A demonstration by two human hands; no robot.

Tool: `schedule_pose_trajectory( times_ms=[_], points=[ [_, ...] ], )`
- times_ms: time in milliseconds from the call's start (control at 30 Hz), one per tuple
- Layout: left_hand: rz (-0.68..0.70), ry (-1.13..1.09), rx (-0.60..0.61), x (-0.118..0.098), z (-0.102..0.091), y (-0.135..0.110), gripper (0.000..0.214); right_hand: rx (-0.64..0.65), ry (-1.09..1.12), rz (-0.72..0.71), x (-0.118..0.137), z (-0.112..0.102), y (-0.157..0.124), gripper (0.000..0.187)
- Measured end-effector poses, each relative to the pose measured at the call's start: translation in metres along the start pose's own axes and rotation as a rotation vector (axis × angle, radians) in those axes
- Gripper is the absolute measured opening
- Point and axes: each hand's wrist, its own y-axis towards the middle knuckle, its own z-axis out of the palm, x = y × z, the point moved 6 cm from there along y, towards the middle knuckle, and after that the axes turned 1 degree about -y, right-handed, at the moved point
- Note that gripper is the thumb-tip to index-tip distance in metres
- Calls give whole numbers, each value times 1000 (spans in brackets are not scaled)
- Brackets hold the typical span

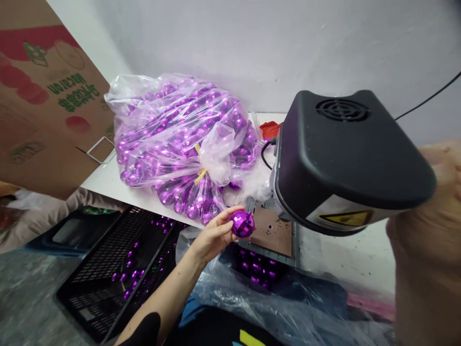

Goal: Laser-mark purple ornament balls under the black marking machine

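Observation:
Between the fingertips of my left hand (216, 235) is a shiny purple mirror-ball ornament (242, 224). It is held just over the near left part of a flat brown plate (270, 230) with a small dark hole. My right hand (444, 166) is raised close to the camera at the right edge, beside the black machine head (353, 154). The machine head hides part of it, and its fingers cannot be made out. A vent grille and a yellow warning label (344, 218) mark the machine head, which overhangs the plate's right side.
A tied clear bag of purple ornaments (173, 129) lies on the white table (135, 198). Left of it stands a cardboard box (46, 96). Black crates (97, 254) with purple ornaments sit below. Clear plastic (252, 293) covers my lap. Another person's sleeve (46, 216) shows at left.

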Motion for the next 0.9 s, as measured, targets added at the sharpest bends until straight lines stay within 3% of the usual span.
schedule_pose_trajectory(
  times_ms=[100,233,400,500,600,733,900],
  points=[
    [-68,-81,22,14,5,4,49,14,-6,-25,4,0,1,48],
    [-74,-72,-55,23,4,11,36,9,-1,-98,11,2,2,53],
    [-174,-174,-80,37,3,20,50,7,18,-73,12,4,3,54],
    [-166,-139,-63,38,3,25,41,-7,6,-80,13,2,3,53],
    [-90,-23,-58,36,3,27,33,-38,-79,-146,16,-1,1,48],
    [16,262,-104,34,0,30,43,-67,-160,-296,22,-1,-3,40],
    [130,720,-135,37,3,39,57,-70,-134,-277,21,1,-4,36]
  ],
)
